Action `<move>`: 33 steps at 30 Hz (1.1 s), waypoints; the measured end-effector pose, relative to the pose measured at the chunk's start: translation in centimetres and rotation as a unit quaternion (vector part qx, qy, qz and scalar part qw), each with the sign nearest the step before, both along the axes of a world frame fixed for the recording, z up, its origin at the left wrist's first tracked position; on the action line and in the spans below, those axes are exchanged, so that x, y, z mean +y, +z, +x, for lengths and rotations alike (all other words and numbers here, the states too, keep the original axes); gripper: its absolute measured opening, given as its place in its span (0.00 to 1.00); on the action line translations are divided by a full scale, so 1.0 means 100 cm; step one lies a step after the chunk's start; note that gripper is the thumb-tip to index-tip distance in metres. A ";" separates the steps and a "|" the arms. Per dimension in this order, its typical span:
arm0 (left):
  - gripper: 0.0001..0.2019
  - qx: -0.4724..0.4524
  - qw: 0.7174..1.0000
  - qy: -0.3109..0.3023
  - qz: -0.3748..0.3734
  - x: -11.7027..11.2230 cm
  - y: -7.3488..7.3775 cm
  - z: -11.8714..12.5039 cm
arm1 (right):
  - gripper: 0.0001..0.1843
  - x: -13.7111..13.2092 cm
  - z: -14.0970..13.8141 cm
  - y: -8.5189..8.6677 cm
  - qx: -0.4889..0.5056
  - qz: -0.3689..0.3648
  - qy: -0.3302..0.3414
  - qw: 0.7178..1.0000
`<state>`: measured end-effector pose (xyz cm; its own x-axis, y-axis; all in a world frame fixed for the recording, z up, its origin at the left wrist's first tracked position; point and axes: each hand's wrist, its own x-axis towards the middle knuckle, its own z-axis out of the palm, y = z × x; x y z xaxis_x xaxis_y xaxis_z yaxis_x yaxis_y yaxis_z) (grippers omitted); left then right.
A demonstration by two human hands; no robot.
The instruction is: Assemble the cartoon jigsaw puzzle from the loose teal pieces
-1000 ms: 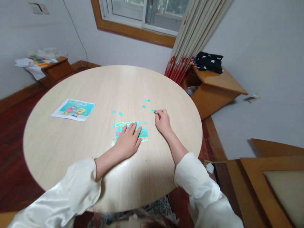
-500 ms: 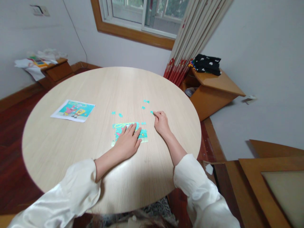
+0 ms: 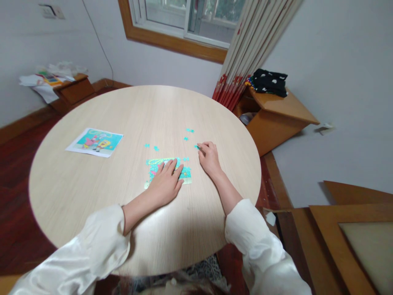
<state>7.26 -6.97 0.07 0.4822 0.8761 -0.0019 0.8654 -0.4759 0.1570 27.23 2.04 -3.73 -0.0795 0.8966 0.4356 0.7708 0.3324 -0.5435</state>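
A partly assembled jigsaw puzzle (image 3: 186,175), turquoise with cartoon figures, lies on the round table. My left hand (image 3: 165,182) rests flat over its middle, fingers spread, hiding part of the picture. To the right, my right hand (image 3: 209,157) has its thumb and index finger curled at a small turquoise puzzle piece (image 3: 196,146), which shows just beyond the fingertips. Several loose pieces lie around: a pair (image 3: 190,130) farther back, a single piece (image 3: 186,139) nearer, and two pieces (image 3: 156,148) behind the puzzle's left part. Another piece (image 3: 186,159) lies at its upper right edge.
A printed reference picture (image 3: 100,142) lies on the left of the pale wooden table (image 3: 147,110). Beyond the table's right edge stands a wooden cabinet (image 3: 276,123) with dark cloth (image 3: 270,82) on top. A curtain (image 3: 242,53) hangs by the window.
My right hand's fingers have shifted slightly at the small piece, the thumb now showing apart from the index finger. My left hand stays on the puzzle.
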 end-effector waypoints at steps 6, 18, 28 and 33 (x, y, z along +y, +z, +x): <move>0.25 0.007 1.000 -0.008 0.003 0.001 0.000 -0.001 | 0.16 0.000 0.000 0.000 -0.039 -0.024 0.027 0.999; 0.25 -0.016 1.000 -0.011 0.013 0.001 -0.005 -0.002 | 0.08 -0.003 0.005 0.007 -0.037 -0.040 0.050 0.997; 0.25 -0.008 1.000 -0.007 0.013 0.001 -0.003 -0.002 | 0.06 -0.005 0.008 0.013 0.099 -0.081 0.057 0.990; 0.25 -0.009 1.000 -0.009 0.013 0.001 -0.006 -0.003 | 0.14 -0.009 0.003 0.017 0.273 -0.172 0.109 0.940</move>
<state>6.97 -6.84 -0.51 0.4970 0.8673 0.0287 0.8541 -0.4948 0.1600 27.55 1.10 -2.04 -0.1270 0.9801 0.1525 0.2793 0.1828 -0.9427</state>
